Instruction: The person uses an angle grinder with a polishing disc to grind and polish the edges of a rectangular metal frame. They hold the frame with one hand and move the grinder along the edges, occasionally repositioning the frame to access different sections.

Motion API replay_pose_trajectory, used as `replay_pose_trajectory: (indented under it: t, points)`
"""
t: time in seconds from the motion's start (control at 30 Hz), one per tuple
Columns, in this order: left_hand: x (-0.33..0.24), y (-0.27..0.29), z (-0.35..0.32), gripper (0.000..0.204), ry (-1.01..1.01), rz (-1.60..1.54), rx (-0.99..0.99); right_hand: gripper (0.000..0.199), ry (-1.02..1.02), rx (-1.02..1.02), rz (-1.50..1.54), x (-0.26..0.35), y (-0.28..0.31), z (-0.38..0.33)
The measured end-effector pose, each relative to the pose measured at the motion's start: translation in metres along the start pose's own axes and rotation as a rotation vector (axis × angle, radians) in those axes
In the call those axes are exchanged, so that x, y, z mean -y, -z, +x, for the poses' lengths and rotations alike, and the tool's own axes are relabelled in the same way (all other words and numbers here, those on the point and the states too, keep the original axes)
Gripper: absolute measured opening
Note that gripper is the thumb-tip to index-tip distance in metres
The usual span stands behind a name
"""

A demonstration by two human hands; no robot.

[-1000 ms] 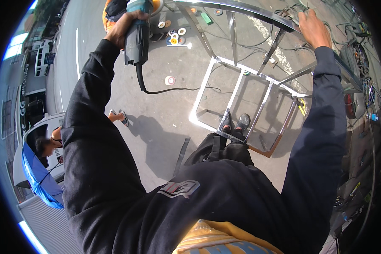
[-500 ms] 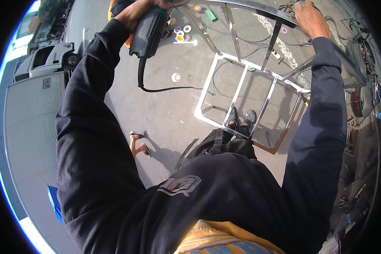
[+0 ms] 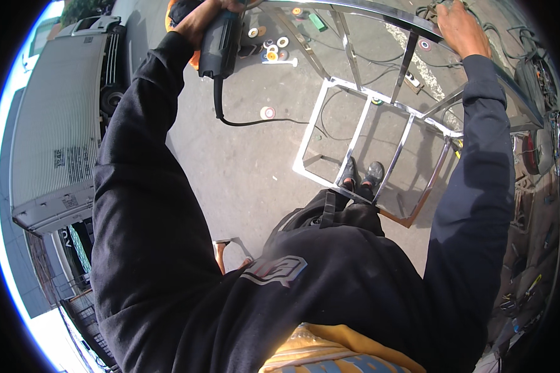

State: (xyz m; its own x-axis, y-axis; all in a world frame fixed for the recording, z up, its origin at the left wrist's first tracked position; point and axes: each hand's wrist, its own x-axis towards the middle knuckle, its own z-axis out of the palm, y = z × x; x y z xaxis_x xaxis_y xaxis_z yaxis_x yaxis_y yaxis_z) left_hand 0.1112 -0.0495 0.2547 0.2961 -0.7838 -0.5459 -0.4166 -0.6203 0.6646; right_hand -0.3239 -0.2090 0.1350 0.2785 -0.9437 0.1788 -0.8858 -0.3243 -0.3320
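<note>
At the upper left, my left hand (image 3: pixel 198 23) is wrapped round the body of a dark corded power tool that looks like an angle grinder (image 3: pixel 220 50). Its working end is out of the picture. A black cable (image 3: pixel 218 102) hangs from its rear and trails right. In front of me stands a shiny welded metal frame (image 3: pixel 353 133) made of square tubes, its lower part a rectangle with crossbars. My right hand (image 3: pixel 462 30) grips the frame's top rail at the upper right; its fingertips are partly hidden.
Several abrasive discs (image 3: pixel 272 55) and a green block (image 3: pixel 317 22) lie on the concrete beyond the frame. Cables and tools (image 3: pixel 529 50) crowd the right side. A truck (image 3: pixel 59 124) passes at left, and a person's feet (image 3: pixel 220 253) show by my left elbow.
The truck has moved up the picture along the left. The other person's feet have shifted lower and rightward, partly behind my arm. My hands keep their holds; the view has shifted slightly.
</note>
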Motion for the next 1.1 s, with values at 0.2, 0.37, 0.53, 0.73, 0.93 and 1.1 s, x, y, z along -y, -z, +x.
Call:
replay_pose_trajectory:
  t: [0.2, 0.37, 0.53, 0.73, 0.93, 1.1]
  points:
    - [0.0, -0.001, -0.002, 0.066, -0.004, -0.049, -0.054, 0.042, -0.07, -0.037, 0.086, 0.012, 0.01, -0.008]
    - [0.002, 0.003, -0.001, 0.069, -0.11, -0.014, 0.006, 0.043, -0.14, -0.031, 0.011, 0.015, 0.014, -0.011]
    - [0.007, 0.007, 0.0, 0.074, -0.06, -0.079, -0.026, 0.043, -0.119, -0.024, 0.037, 0.013, 0.011, -0.007]
    - [0.004, 0.004, 0.004, 0.025, 0.157, -0.332, 0.04, 0.043, -0.077, -0.025, 0.045, 0.016, 0.016, -0.012]
    - [0.01, 0.009, -0.003, 0.076, -0.02, -0.138, 0.005, 0.043, -0.101, -0.013, 0.026, 0.015, 0.014, -0.009]
    - [0.015, 0.01, -0.001, 0.075, -0.028, -0.174, 0.017, 0.044, -0.081, -0.016, 0.039, 0.016, 0.014, -0.008]
